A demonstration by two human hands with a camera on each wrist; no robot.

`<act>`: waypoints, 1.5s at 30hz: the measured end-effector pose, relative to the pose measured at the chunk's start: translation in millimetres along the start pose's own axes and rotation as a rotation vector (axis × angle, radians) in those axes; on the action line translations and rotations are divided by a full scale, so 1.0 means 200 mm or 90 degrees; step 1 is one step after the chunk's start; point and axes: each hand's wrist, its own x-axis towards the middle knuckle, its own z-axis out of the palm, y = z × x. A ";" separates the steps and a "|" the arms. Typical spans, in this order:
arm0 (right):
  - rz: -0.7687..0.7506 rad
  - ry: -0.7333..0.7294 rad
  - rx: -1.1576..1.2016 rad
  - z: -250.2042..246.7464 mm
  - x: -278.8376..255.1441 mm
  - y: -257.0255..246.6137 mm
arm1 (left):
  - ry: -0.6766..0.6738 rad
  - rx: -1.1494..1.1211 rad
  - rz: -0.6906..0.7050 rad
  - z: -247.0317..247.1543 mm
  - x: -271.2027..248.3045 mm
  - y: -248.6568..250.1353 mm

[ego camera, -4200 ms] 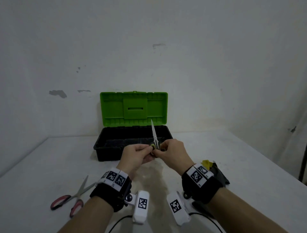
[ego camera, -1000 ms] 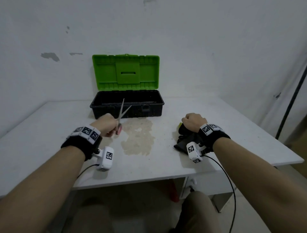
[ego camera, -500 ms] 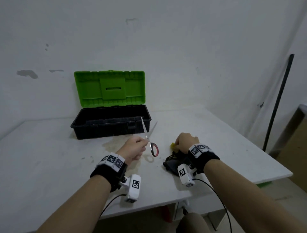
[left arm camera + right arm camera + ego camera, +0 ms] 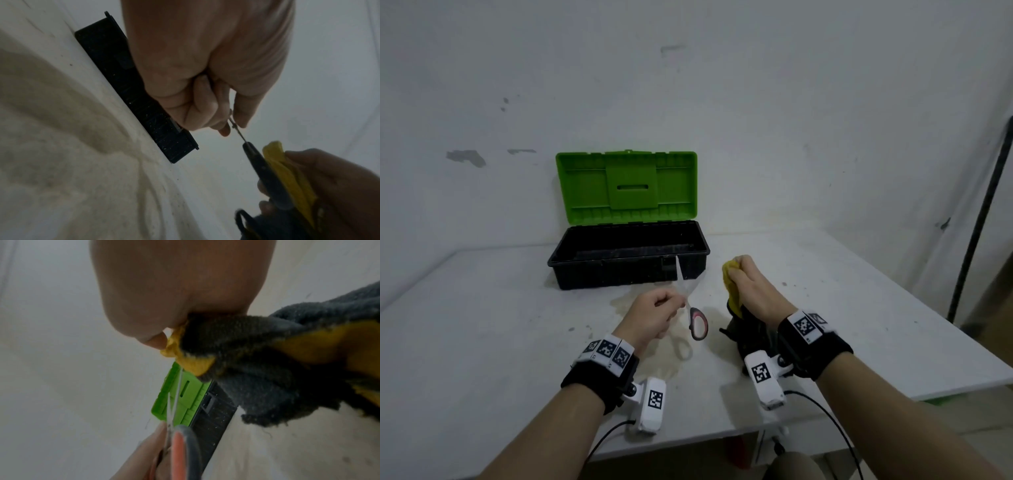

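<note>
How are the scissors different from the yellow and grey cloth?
The scissors are thin and stiff, with shiny blades and a red-and-grey handle; the cloth is soft, fuzzy and crumpled. The scissors point up, blades a little apart, pinched by the left hand; the cloth droops, bunched in the right hand. Both are held, one in each of the hands, close together over the white table.

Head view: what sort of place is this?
Likely a bare workroom or makeshift workshop: a plain white table, an open green-lidded toolbox, and scissors held in the left hand.
</note>
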 end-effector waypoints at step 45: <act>-0.253 0.146 -0.339 0.02 0.06 -0.12 | 0.089 -0.008 0.066 0.06 -0.05 0.00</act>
